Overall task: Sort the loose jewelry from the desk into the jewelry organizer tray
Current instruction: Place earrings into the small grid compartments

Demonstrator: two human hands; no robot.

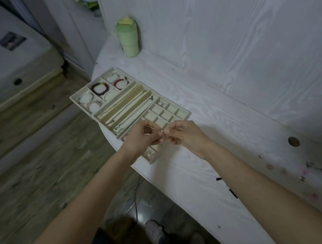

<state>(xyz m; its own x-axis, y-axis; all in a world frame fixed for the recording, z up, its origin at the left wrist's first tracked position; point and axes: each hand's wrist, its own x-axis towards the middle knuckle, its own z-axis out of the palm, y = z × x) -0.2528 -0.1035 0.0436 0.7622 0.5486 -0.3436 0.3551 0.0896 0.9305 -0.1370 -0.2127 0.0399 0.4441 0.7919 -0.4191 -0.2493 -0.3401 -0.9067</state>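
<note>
- Your left hand (pixel 137 138) and right hand (pixel 184 135) meet above the near end of the tray (pixel 185 116), fingers curled, both pinching one thin silver piece (pixel 157 130); its kind is too small to tell.
- The tray sits at the tabletop's (pixel 204 177) left edge, with bead bracelets (pixel 100 88) in its far compartments and chains (pixel 134 109) in the long middle slots.
- Small loose pieces (pixel 306 172) lie toward the right end, by the wall.
- A green cup (pixel 128 39) stands at the far corner.

white desk (pixel 194 179) | organizer tray (pixel 184 113) | green cup (pixel 128 39) | loose jewelry (pixel 309 165)
</note>
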